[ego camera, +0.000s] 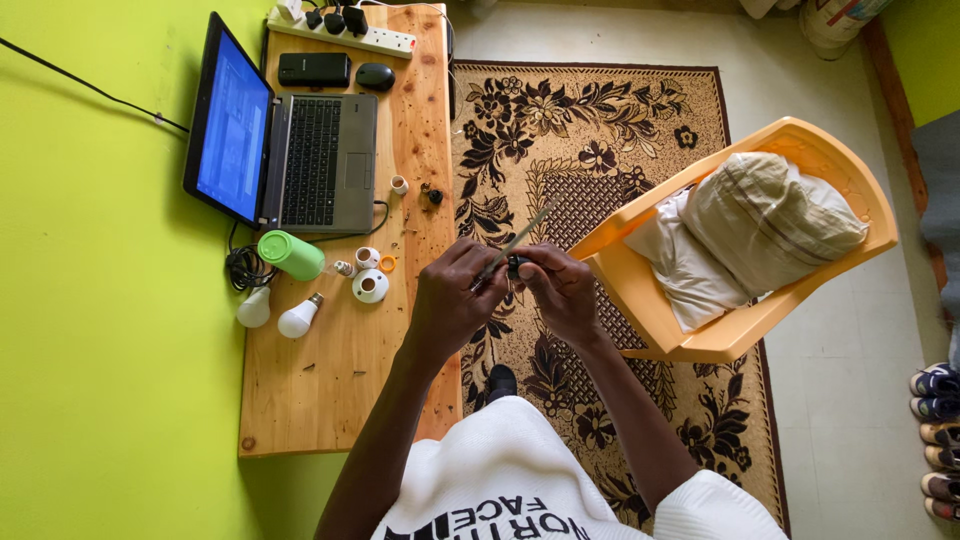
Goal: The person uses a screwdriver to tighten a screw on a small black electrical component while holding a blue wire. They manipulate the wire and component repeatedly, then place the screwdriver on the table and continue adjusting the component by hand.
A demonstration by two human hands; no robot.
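Fingers of the left hand are closing around a thin screwdriver, its shaft slanting up and away to the right. Right hand is pinching a small dark part at the tool's tip. Beyond, white bulbs are lying on the wooden desk.

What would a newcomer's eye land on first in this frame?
Probably the two hands at centre: the left hand grips a thin screwdriver angled up to the right, and the right hand pinches a small dark part against its tip, over the patterned rug. Next come the bright green wall on the left and the orange plastic chair, piled with folded cloth, on the right.
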